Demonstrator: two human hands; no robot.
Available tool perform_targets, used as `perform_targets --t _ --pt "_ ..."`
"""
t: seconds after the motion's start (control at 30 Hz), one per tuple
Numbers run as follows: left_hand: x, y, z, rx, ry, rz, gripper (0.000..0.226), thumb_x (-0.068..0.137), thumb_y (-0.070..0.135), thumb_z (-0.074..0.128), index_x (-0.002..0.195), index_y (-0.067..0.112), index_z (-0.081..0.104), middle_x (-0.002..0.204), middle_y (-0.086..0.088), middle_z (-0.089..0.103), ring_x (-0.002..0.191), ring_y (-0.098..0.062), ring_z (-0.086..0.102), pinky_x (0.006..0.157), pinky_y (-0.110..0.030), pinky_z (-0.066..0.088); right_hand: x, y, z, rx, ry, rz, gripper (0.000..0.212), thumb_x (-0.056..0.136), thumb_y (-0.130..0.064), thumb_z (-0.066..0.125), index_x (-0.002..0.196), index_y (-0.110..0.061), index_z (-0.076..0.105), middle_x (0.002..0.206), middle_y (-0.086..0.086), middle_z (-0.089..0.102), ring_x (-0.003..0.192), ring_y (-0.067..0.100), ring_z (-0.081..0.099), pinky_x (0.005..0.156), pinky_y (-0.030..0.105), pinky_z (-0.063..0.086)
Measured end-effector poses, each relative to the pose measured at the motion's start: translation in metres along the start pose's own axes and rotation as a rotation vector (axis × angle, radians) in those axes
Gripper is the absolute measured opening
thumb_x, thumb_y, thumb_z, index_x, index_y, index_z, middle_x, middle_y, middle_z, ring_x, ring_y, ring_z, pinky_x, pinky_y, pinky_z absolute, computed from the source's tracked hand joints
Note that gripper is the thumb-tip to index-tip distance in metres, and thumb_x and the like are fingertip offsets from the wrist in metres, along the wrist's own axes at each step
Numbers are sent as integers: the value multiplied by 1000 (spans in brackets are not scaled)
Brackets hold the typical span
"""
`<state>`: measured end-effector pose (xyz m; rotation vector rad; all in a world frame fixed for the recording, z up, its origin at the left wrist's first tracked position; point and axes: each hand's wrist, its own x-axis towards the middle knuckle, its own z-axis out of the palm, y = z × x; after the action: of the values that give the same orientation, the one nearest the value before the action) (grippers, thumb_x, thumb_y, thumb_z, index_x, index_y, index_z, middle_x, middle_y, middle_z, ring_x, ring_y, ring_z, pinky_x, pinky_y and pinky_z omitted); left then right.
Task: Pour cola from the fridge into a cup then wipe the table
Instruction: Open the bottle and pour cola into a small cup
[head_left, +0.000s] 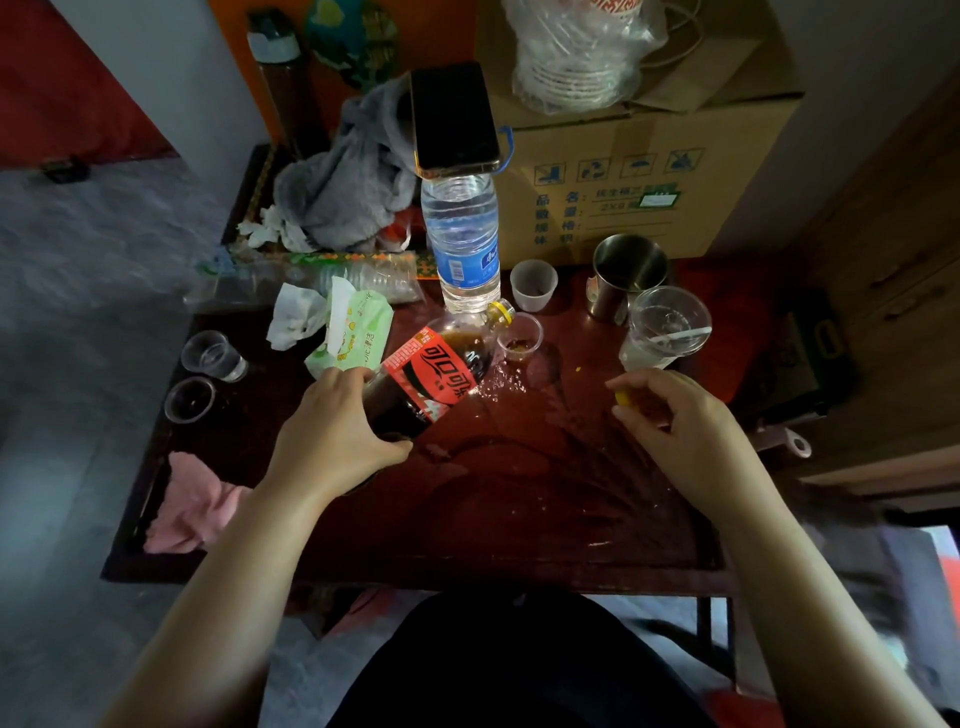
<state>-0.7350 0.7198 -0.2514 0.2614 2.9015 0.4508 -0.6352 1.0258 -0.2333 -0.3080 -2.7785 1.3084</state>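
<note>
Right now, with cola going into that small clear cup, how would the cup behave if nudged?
The small cup looks like thin plastic holding little liquid, so probably light and easily tipped. The table beside it looks wet, so it may slide.

- Both forearms were bare to the elbow, no sleeves showing.
- Left hand (337, 415) and right hand (670, 415) wore no gloves, rings or watch.
- Dark clothing covered the lap.

The cola bottle (431, 382) shows a red label with white Chinese characters 可口可乐. The cardboard box (623, 176) carries blue handling symbols and printed lines 品名, 数量, 规格, 体积. The water bottle's (460, 234) blue label is too small to read.
</note>
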Motion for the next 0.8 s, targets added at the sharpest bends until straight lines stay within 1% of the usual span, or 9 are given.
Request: perform_targets --t 0.17,0.27,0.33,0.43,0.5,0.57,0.63,0.7,0.8 --pt "-1 -4 2 -26 14 5 74 57 50 79 118 21 49 111 3 49 104 -20 51 72 -33 41 2 -3 0 -2 1 -8 25 85 -18 68 101 -36 63 94 -22 57 87 -12 53 71 -1 37" --pt "-2 -5 5 -71 30 3 75 57 48 80 119 20 49 108 6 46 105 -20 51 75 -33 43 4 -7 -1 5 9 -19 26 84 -17 68 101 -36 63 94 -22 57 88 -13 53 71 -1 37" --pt "-4 -5 7 -109 43 -1 78 57 46 81 122 19 48 112 4 48 109 -20 50 78 -33 43 6 -12 -3 5 10 -35 26 84 -17 69 101 -35 64 94 -22 58 89 -13 53 71 -1 37" --pt "-7 -1 6 -190 60 7 77 56 44 83 122 21 49 115 3 50 111 -19 50 82 -35 47 16 -22 -7 10 0 -70 25 84 -18 68 102 -35 64 95 -20 61 89 -9 56 72 1 40" --pt "-11 4 6 -251 80 25 76 56 42 82 122 22 49 113 5 49 111 -18 49 83 -37 48 27 -30 -11 6 -13 -98 24 84 -20 67 103 -34 65 97 -18 61 89 -4 58 73 3 43" --pt "-16 8 5 -292 112 30 78 56 41 83 124 23 48 112 10 46 111 -15 49 84 -35 46 38 -41 -15 -6 -14 -141 23 85 -21 66 105 -32 65 100 -16 61 90 -3 58 73 4 43" --pt "-21 13 5 -322 133 23 76 56 42 82 122 26 48 110 13 45 109 -11 49 83 -34 46 49 -53 -17 1 0 -185 23 85 -20 66 106 -30 65 101 -16 62 90 -6 58 72 2 41" --pt "-26 16 4 -348 151 21 71 55 42 81 117 27 50 107 13 48 106 -10 50 80 -32 47 57 -66 -18 54 23 -230 20 86 -19 66 102 -30 65 98 -17 63 88 -10 58 70 0 39" --pt "-35 17 6 -379 182 0 70 52 44 79 115 31 50 105 16 47 103 -6 50 76 -30 46 68 -84 -17 116 19 -293 22 86 -17 64 106 -28 66 98 -15 64 85 -8 59 71 1 40"
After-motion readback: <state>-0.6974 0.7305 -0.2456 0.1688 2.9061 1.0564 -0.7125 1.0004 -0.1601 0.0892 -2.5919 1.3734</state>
